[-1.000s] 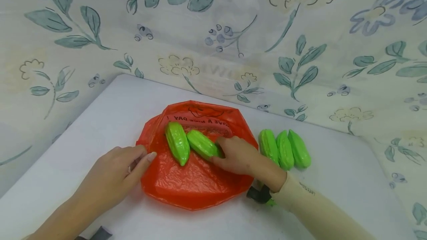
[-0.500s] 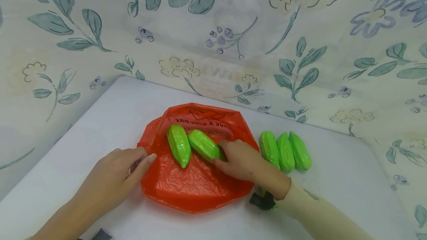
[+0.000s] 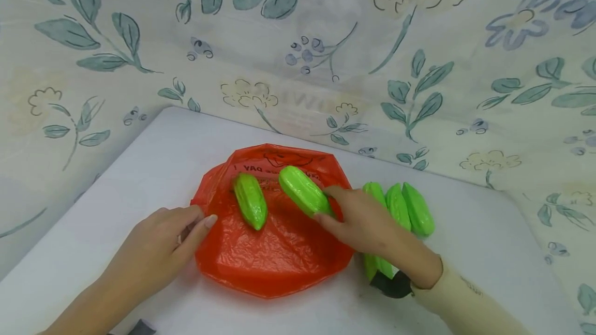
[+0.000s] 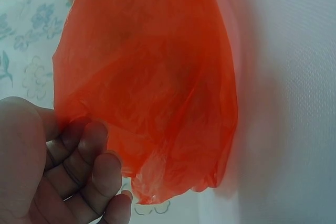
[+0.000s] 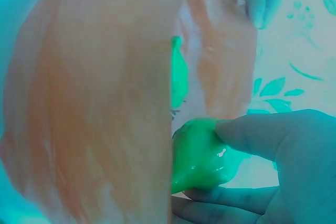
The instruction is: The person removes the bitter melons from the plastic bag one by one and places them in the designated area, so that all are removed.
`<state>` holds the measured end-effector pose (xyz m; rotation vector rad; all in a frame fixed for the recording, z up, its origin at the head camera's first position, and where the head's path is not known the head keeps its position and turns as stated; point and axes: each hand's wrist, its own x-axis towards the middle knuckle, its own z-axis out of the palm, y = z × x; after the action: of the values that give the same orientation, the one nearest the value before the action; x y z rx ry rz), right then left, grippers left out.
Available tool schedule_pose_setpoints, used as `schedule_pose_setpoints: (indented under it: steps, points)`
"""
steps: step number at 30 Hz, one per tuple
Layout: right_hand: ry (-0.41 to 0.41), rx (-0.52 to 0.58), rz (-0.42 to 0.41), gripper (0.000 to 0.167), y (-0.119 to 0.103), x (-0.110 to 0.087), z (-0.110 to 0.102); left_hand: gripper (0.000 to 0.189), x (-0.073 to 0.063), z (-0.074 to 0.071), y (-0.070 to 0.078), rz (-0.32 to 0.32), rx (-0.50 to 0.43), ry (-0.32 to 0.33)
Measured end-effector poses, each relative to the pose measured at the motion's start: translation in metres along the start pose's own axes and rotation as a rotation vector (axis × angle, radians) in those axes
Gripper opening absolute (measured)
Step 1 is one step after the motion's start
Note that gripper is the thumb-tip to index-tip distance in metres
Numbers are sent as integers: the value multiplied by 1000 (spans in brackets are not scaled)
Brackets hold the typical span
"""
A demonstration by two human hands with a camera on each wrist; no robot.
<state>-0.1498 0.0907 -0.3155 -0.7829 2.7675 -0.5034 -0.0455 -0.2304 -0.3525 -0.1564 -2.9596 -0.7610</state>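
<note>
A red plastic bag [image 3: 261, 268] with printed lettering stands with its mouth open on the white table. My left hand [image 3: 158, 247] pinches its left rim between thumb and fingers, as the left wrist view also shows the bag [image 4: 152, 87] beside the fingers. My right hand [image 3: 360, 218] grips the lower right end of a long, ridged green fruit [image 3: 302, 190] over the bag's opening. In the right wrist view thumb and fingers hold that fruit [image 5: 202, 156], partly hidden by the bag wall. A second ridged green fruit [image 3: 251, 203] lies inside the bag.
Right of the bag, more green fruits [image 3: 418, 211] lie side by side, partly behind my right forearm. Another green fruit [image 3: 372, 265] shows below that forearm, near a black strap [image 3: 391, 286]. A floral cloth [image 3: 298, 56] hangs behind the table [image 3: 484, 252].
The right hand has moved right and slightly up in the head view, taking its green fruit away from the other one in the bag. The left hand has stayed at the rim.
</note>
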Motion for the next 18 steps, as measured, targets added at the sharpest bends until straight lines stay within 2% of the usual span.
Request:
schedule_pose_setpoints:
  steps: [5, 10, 14, 18]
  points:
    - [6, -10, 24, 51, 4, -12, -8, 22, 0, 1, 0, -14, -8, -16]
    - [25, -2, 42, 54, 5, -25, -9, 21, 1, 1, 1, 5, -12, 1]
    - [92, 24, 40, 54, 8, -39, -9, 21, 1, 1, 0, 24, -9, 28]
    - [164, 43, 35, 51, 12, -56, -10, 21, 0, 1, 0, 13, -9, 24]
